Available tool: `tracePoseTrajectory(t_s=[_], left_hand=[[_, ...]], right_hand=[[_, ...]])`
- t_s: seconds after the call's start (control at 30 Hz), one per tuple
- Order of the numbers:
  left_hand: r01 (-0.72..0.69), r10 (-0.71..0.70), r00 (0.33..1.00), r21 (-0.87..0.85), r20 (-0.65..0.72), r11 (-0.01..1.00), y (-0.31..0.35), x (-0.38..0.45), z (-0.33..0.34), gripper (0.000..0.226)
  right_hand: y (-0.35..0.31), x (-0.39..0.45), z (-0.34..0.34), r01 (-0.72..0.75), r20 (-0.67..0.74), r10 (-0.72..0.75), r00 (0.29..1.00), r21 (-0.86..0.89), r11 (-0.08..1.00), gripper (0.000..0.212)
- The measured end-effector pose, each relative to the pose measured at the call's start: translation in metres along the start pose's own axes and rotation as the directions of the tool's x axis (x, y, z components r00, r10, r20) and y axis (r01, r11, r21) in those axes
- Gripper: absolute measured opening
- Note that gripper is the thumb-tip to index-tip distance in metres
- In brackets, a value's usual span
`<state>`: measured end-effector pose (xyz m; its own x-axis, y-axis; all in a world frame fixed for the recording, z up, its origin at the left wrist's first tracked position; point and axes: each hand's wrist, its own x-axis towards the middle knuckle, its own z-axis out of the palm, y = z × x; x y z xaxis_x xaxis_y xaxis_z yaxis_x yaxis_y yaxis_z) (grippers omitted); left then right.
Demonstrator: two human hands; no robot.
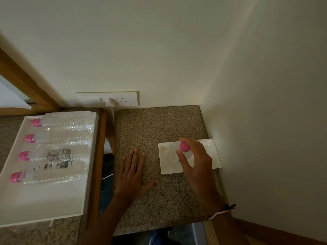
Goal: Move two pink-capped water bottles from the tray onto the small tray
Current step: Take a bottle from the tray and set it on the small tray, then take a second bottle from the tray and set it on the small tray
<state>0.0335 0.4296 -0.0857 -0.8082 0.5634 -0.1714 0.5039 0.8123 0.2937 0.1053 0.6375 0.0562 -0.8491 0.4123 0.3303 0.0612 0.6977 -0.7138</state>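
A small white tray [215,157] sits on the speckled stone counter [159,124] against the right wall. One clear water bottle with a pink cap [184,146] stands upright on it, and my right hand [196,163] is closed around its neck just under the cap. My left hand [131,171] lies flat on the counter, fingers spread, holding nothing. To the left, a large white tray [44,206] holds several clear bottles lying on their sides, pink caps pointing left, such as one [53,174] nearest me.
A white socket plate [115,99] with a plug and cable is on the back wall. A wooden-edged gap [106,165] separates the two counters. Walls close off the back and right side. A wooden frame [26,82] runs at upper left.
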Motion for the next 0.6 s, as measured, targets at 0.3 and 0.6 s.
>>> tracePoseTrajectory(t_s=[0.3, 0.6], left_hand=[[-0.065, 0.064, 0.998, -0.038, -0.028, 0.997, -0.004, -0.016, -0.051, 0.118], [-0.120, 0.102, 0.978, -0.088, -0.183, 0.989, -0.084, -0.079, -0.121, 0.116]], right_hand=[[-0.039, 0.007, -0.006, -0.011, 0.010, 0.012, 1.000, -0.090, 0.996, 0.066], [-0.112, -0.005, 0.047, 0.074, 0.089, -0.061, 0.994, -0.156, 0.985, 0.074]])
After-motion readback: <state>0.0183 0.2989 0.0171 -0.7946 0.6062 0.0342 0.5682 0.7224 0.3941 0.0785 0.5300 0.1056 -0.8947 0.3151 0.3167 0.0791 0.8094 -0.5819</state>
